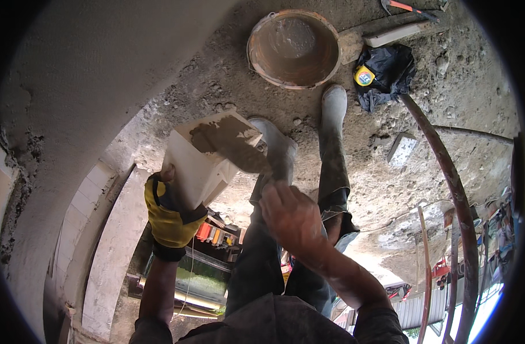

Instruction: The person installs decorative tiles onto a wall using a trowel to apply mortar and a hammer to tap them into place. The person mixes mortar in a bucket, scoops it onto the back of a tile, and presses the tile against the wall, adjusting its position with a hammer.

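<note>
My left hand (172, 215), in a yellow and dark work glove, grips a pale, box-shaped building block (185, 169) from below and the side, holding it up off the ground. Wet grey mortar (213, 135) covers part of the block's upper face. My bare right hand (291, 218) is closed around a trowel, its handle hidden in the fist. The trowel's mortar-coated blade (245, 156) reaches left to the block's mortared face and appears to touch it. Motion slightly smears the right hand and blade.
A round mortar tub (294, 49) stands beyond my boots (334, 109). Right of it lie a black plastic bag (388, 71) with a yellow tape measure (364, 75), and a hammer (406, 7). A plastered wall (73, 103) rises at left. Long poles (446, 172) cross the right side.
</note>
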Motion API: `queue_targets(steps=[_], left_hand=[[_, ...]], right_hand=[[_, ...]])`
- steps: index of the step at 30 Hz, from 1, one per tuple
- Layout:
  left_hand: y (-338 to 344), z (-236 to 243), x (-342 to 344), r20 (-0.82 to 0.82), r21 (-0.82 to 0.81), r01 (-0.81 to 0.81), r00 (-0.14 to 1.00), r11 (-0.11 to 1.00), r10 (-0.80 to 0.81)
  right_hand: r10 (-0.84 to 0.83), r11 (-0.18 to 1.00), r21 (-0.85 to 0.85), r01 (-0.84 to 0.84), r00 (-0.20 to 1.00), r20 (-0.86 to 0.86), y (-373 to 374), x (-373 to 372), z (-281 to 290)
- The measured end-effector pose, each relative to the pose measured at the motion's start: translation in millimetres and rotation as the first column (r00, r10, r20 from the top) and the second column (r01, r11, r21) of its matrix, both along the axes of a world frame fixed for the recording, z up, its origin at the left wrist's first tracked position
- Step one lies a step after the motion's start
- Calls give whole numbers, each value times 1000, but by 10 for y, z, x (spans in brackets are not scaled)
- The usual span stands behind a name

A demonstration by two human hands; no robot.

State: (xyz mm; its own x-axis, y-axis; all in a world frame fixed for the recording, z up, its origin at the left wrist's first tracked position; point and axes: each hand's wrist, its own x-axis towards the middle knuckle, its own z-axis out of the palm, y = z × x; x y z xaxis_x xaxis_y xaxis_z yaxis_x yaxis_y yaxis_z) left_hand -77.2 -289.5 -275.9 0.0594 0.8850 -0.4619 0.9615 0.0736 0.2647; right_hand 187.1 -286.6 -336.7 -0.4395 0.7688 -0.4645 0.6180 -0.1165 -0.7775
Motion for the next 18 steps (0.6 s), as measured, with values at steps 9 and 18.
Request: queue_targets(steps=[9, 18], left_hand=[[-185, 46, -102, -71, -27, -152, 986, 988, 150], [36, 483, 145, 86, 50, -211, 975, 976, 207]], right_hand=[[-158, 936, -271, 225, 955, 250, 327, 508, -834], [-211, 952, 211, 220, 975, -64, 1173, 297, -1125]])
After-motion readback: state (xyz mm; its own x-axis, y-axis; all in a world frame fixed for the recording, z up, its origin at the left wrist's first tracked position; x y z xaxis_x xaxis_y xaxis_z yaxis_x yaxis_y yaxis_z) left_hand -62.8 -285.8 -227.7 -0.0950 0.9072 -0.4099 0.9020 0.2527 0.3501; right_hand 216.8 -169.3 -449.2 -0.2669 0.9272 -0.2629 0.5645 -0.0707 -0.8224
